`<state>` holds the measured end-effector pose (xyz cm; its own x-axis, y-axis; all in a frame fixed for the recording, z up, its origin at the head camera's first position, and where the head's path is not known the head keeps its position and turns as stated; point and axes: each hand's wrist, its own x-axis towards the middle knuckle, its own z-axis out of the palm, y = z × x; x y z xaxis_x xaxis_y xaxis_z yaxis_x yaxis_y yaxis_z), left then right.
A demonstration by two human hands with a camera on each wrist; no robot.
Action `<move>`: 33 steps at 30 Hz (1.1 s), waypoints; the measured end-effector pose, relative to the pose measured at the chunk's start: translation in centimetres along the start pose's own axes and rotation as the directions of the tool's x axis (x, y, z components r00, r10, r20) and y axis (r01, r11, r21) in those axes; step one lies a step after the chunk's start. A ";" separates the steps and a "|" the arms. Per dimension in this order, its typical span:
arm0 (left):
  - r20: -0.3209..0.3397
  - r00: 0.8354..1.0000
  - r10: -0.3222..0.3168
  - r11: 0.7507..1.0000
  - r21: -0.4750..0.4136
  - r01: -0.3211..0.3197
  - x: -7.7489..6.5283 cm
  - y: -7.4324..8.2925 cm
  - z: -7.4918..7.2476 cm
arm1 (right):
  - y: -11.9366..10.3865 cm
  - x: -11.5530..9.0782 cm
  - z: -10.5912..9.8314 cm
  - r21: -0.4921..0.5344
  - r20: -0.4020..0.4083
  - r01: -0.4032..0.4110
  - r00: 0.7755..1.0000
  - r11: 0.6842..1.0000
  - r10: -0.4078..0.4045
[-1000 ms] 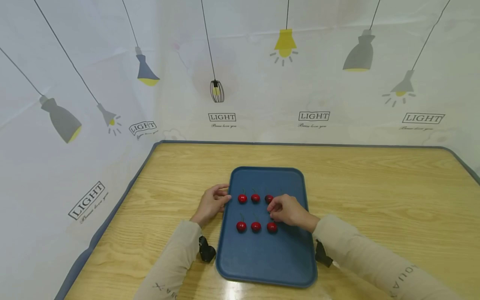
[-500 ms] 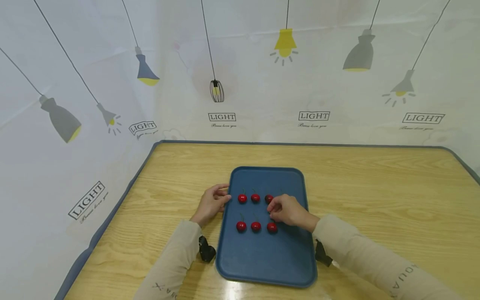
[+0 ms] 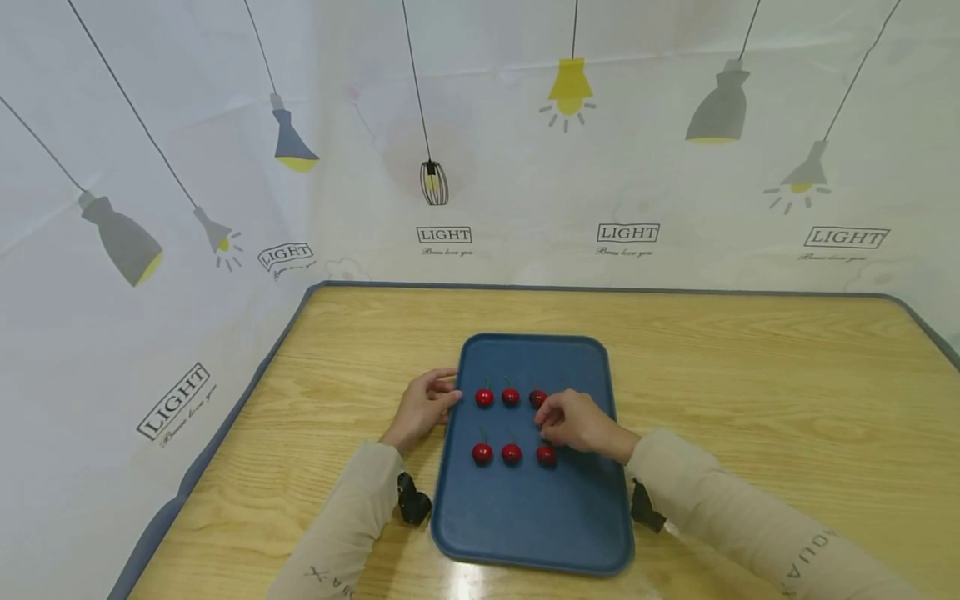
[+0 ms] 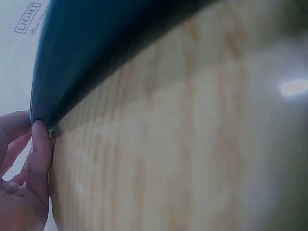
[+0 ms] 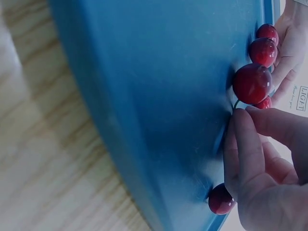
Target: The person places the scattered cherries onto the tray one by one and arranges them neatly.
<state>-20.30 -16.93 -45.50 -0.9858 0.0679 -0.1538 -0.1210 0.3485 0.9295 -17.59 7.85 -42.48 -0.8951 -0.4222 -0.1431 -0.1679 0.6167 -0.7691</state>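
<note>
Red cherries with green stems lie in two rows on a blue tray. My right hand is over the tray's right side, thumb and fingertips pinching the stem of the near row's right cherry. That cherry sits at the right end of the near row, beside a middle cherry and a left cherry. My left hand holds the tray's left rim, its thumb against the edge in the left wrist view. The far row's right cherry is partly covered by my right hand.
The tray lies on a wood-grain table with a dark blue edge. Behind stands a white wall covering printed with lamps. Both wrists carry black devices close to the tray's sides. Another cherry lies below my right hand in the right wrist view.
The near row's right cherry has shifted slightly to the right and tilted. Both hands and the tray stay in practically the same place.
</note>
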 end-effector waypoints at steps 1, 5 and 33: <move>0.000 1.000 -0.002 1.000 0.001 0.002 0.0 0.0 0.0 | 0.0 0.0 0.0 0.001 0.001 -0.001 1.000 1.000 0.001; 0.002 1.000 -0.007 1.000 0.002 0.007 0.0 0.0 0.0 | 0.0 -0.1 -0.1 0.014 0.005 -0.013 1.000 1.000 0.013; 0.011 1.000 0.001 1.000 0.012 -0.001 -0.2 0.2 -0.1 | 4.5 -7.1 -9.4 0.099 -0.037 0.019 0.999 0.995 -0.016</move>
<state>-20.15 -16.96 -45.29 -0.9846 0.0785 -0.1563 -0.1182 0.3594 0.9256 -15.83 19.91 -39.11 -0.9071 -0.4069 -0.1079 -0.1432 0.5393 -0.8299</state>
